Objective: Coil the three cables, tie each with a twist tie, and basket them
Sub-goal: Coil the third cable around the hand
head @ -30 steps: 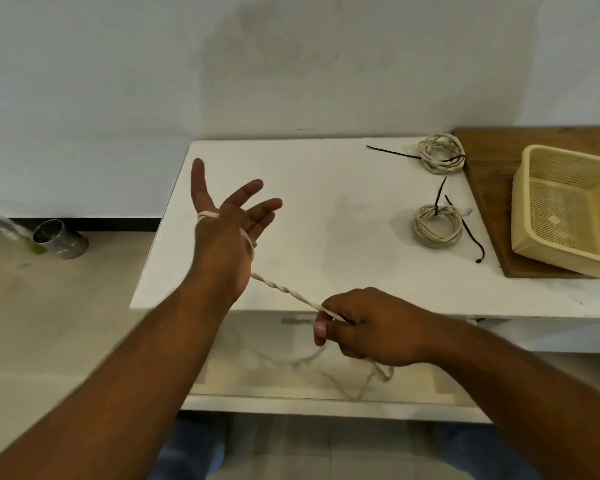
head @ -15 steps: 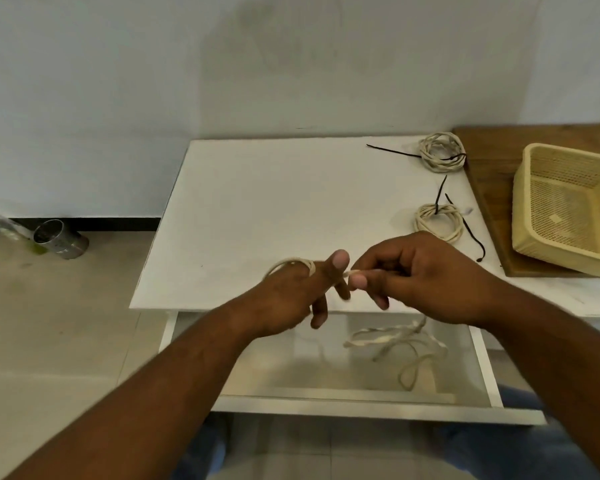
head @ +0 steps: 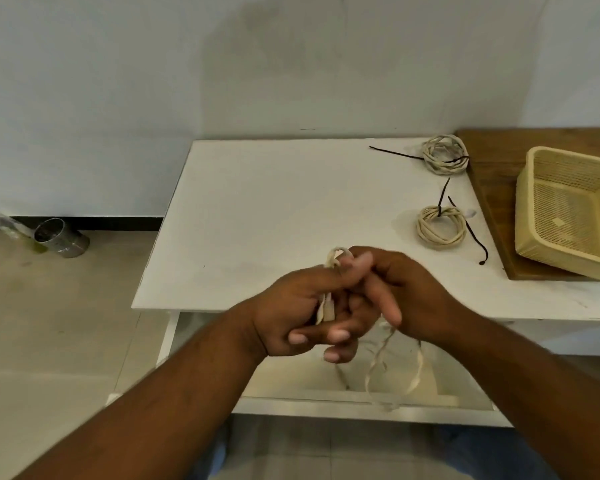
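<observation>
A cream cable [head: 327,308] is looped around my left hand [head: 300,308], whose fingers curl over the turns at the white table's front edge. My right hand [head: 407,294] meets it from the right and grips the same cable; the loose tail [head: 414,375] hangs down in front of the open drawer. Two coiled cream cables lie on the table, each with a black twist tie: one at the back [head: 444,154], one nearer [head: 440,227]. A yellow mesh basket [head: 568,209] sits tilted at the right on a wooden board.
The white table [head: 278,216] stands against a pale wall, its drawer [head: 291,382] pulled out under my hands. The wooden board [head: 492,188] lies along the right side. A metal can [head: 61,237] lies on the floor at the left.
My left hand dropped from a raised, spread pose to the table's front edge and closed on the loops. My right hand came up from below the edge to meet it, shortening the hanging tail.
</observation>
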